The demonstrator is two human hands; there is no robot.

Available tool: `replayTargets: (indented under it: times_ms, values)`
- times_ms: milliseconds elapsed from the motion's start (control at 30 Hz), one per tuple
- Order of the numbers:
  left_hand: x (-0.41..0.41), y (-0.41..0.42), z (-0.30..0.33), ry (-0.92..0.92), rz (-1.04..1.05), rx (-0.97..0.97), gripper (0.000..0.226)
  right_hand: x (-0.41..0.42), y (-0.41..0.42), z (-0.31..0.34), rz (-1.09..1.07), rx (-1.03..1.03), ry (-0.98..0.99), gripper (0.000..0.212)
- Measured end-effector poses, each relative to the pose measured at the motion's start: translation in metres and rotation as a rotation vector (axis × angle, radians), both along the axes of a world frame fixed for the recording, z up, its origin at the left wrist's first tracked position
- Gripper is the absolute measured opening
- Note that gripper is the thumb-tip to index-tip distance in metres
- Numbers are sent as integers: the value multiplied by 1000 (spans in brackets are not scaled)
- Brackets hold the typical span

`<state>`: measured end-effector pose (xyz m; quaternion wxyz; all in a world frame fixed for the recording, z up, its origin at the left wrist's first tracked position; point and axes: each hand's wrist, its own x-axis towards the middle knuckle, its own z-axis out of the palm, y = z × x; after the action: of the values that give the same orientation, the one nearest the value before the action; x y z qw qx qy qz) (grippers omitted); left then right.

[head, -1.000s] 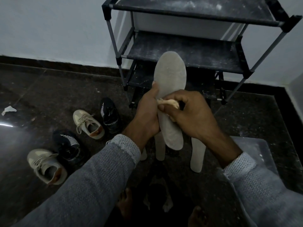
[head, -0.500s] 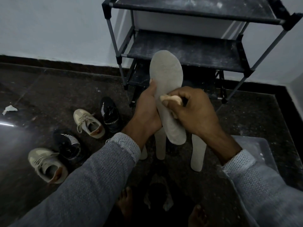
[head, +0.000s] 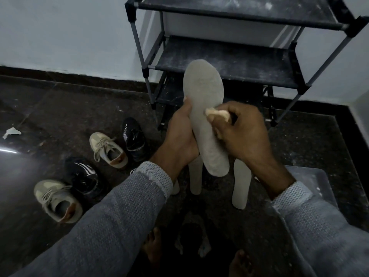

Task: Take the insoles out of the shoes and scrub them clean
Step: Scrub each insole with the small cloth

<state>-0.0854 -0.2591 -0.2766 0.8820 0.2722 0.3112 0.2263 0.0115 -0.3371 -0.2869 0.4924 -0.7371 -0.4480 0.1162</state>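
Note:
My left hand grips a pale grey insole by its left edge, toe end pointing up. My right hand holds a small beige scrubbing pad and presses it against the insole's middle. Three more insoles lie on the dark floor below: one to the right, one partly behind my hands, one mostly hidden by my left sleeve. Two beige sneakers and two black sneakers sit on the floor at left.
A dark metal shoe rack stands against the white wall ahead. A clear plastic lid or tray lies on the floor at right. A scrap of paper is at far left. My bare feet show at the bottom.
The insole has tilted slightly left between frames, and my right hand with the pad has shifted up and along its middle. The shoes and floor insoles have stayed put.

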Motion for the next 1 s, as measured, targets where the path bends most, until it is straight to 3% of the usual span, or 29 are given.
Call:
replayTargets:
  times_ms: [100, 333, 533, 733, 933, 1000]
  values:
    - [2, -2, 0, 1, 0, 19, 55, 10, -3, -2, -83, 20, 6, 11]
    - [0, 3, -5, 34, 47, 20, 50, -20, 1, 3, 185, -24, 2, 5]
    - [2, -2, 0, -5, -18, -2, 56, 0, -3, 0, -40, 23, 13, 13]
    - [0, 1, -4, 73, 37, 46, 54, -24, 0, 4, 190, -9, 50, 4]
    - [1, -5, 1, -10, -32, -10, 54, 4, -1, -3, -38, 74, 12, 14]
    - [1, -3, 0, 0, -30, -3, 56, 3, -2, -3, -4, 61, 30, 12]
